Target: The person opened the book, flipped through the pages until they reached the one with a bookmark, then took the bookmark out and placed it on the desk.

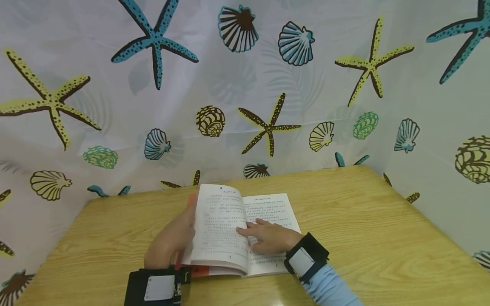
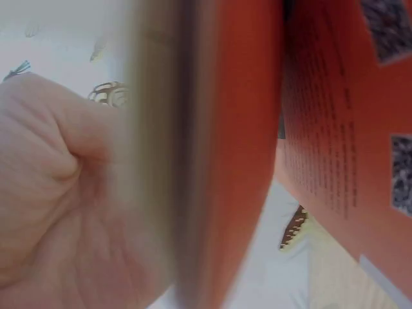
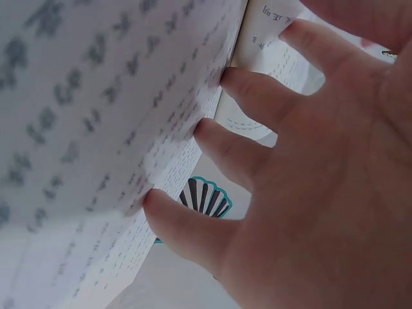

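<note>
1. Closely framed at the near side, a black left wrist strap (image 1: 134,289) and a black right wrist strap (image 1: 321,248) band a person's wrists, with a light blue sleeve (image 1: 331,287) behind the right one.

2. The left hand (image 1: 172,238) rests at the outer left edge of an open paperback book (image 1: 218,229). Its fingertips are hidden by the pages, so whether they pinch the paper cannot be told.

3. The right hand (image 1: 269,236) lies over the right-hand page (image 1: 268,206), fingers spread and nearly straight. In the right wrist view, fingertips (image 3: 154,199) touch a printed page; overhead, the index finger crosses the gutter onto the left-hand page.

4. The paperback book sits between the hands, its long axis and gutter pointing away from the reader. Both hands touch it: the left lies nearer the outer edge of the bowed left-hand page, the right nearer the gutter. That bow, rising between the two, appears to be the relation that counts.

5. An orange cover (image 2: 248,129) shows in the left wrist view, with a square code (image 2: 402,174) beside blurred print.

6. Beneath lies a wood-grain table (image 1: 383,221); beyond hangs a white cloth (image 1: 237,91) patterned with starfish and seashells.
</note>
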Tool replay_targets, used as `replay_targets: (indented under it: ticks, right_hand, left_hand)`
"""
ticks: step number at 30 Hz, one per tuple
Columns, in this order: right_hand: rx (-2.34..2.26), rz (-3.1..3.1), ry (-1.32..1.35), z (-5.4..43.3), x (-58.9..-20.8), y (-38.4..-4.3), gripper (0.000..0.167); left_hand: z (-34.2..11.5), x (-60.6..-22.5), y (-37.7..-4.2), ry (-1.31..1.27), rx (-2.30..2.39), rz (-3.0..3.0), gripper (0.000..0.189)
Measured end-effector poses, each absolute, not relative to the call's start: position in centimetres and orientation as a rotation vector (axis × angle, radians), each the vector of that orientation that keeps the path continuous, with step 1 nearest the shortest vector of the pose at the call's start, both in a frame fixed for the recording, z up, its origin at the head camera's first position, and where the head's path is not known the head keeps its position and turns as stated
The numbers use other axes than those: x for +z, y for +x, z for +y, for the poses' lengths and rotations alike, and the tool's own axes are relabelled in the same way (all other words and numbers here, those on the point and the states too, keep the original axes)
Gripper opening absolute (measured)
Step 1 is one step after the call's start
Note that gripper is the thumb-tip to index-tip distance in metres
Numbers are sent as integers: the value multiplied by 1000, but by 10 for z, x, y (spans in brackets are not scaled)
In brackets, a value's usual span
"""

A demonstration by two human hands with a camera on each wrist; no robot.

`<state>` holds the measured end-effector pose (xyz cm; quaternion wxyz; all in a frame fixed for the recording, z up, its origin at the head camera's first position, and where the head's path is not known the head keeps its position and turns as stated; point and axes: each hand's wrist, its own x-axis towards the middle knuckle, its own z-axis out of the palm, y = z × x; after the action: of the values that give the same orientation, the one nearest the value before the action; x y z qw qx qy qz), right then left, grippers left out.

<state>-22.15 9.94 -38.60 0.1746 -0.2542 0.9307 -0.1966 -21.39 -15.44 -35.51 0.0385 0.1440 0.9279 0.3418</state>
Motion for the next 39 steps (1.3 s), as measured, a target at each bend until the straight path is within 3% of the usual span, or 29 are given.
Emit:
replay_targets:
  ticks: [5, 10, 17, 24, 34, 39]
  right_hand:
    - [-545, 2643, -736, 100, -386, -221, 57]
    - [-515, 2652, -734, 99, -388, -221, 55]
    - [-452, 2669, -727, 97, -388, -220, 56]
    - [-477, 2682, -664, 102, -387, -223, 70]
    - [-541, 2744, -390, 157, -391, -241, 67]
    - [-624, 2714, -384, 174, -392, -245, 70]
  left_hand:
    - [-146, -350, -213, 472, 806, 2901, 50]
    - [-135, -357, -215, 435, 552, 2792, 65]
    - [-132, -373, -220, 293, 597, 2687, 81]
    - [-129, -377, -220, 254, 615, 2669, 87]
    - [-125, -375, -218, 253, 573, 2666, 88]
    - [-125, -374, -217, 236, 577, 2666, 88]
